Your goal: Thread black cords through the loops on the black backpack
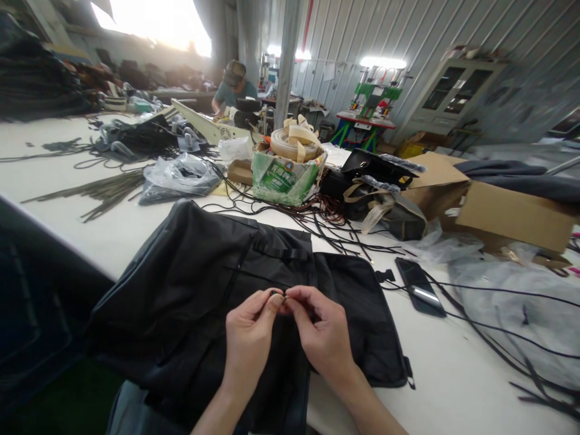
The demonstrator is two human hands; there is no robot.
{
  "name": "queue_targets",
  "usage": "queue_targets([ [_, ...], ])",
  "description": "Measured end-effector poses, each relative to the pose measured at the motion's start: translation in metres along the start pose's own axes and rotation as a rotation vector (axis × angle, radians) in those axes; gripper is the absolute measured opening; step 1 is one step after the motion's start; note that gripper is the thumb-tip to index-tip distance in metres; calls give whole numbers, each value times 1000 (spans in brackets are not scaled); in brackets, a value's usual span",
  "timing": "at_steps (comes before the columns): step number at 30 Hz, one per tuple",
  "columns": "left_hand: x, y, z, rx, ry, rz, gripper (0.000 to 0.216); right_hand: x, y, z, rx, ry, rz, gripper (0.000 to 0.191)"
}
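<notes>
A black bag (203, 284) lies on the white table, its flap (357, 302) spread out to the right. Over the bag's middle, my left hand (251, 329) and my right hand (321, 329) meet with thumbs and index fingers pinched together. Between the fingertips is something small and dark, mostly covered, so its kind cannot be made out. A black strap with a buckle (281, 251) runs across the bag just beyond my hands. A dark buckle (385, 276) sticks out past the flap's right edge.
A phone (420, 287) and black cords lie to the right. Behind the bag stand a green tub (285, 178) with rolled webbing and a cardboard box (507, 211). Plastic bags (181, 175) and strap bundles (104, 190) lie at the left. A person (235, 87) works farther back.
</notes>
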State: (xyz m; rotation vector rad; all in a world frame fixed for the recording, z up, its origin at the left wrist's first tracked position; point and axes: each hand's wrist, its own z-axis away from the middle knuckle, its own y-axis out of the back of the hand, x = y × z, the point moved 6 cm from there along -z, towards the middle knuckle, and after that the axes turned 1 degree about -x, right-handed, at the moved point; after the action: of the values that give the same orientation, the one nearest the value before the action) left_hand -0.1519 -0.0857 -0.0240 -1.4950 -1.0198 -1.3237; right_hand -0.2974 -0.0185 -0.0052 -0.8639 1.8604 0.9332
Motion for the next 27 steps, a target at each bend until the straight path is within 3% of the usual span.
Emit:
queue_targets([
  [16, 2, -4, 3, -47, -123, -67, 26, -15, -8, 5, 12, 201, 75, 29],
  [22, -1, -2, 0, -61, -50, -5, 23, -9, -11, 1, -25, 141, 57, 25],
  [27, -7, 3, 4, 39, -24, 50, 22, -4, -10, 1, -12, 71, 23, 17],
])
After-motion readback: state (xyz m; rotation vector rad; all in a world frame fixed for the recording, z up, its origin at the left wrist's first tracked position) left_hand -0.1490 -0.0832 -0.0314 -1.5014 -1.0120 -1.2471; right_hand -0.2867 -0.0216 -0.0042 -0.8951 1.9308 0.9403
